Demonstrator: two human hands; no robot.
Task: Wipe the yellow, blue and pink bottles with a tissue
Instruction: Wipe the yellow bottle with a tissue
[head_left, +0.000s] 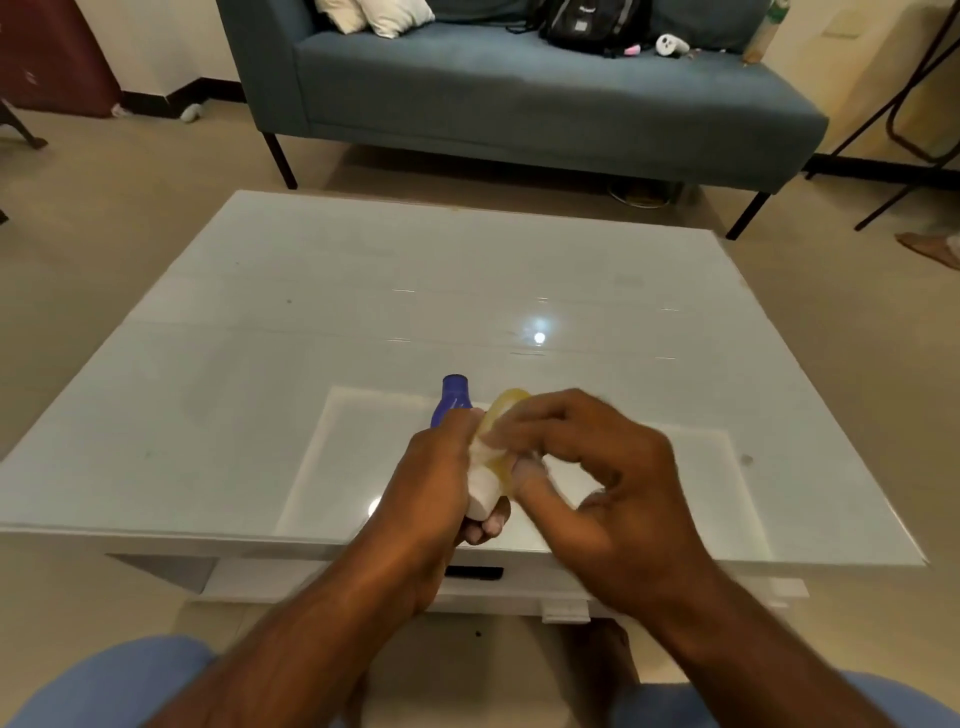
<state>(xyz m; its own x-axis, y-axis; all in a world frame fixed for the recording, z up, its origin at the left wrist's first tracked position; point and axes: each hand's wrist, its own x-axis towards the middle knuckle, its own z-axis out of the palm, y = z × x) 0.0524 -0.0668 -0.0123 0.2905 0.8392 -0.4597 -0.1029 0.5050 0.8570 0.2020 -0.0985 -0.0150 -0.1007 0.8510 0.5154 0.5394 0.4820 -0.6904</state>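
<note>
Head view, yellow bottle (501, 415) gripped in left hand (436, 483), right hand (587, 457) touching it

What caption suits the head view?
Left hand holds yellow bottle; right hand wipes it.

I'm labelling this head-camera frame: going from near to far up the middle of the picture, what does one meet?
Left hand holding the yellow bottle → blue bottle just beyond → bare white tabletop → grey-blue sofa → black backpack on its seat.
</note>
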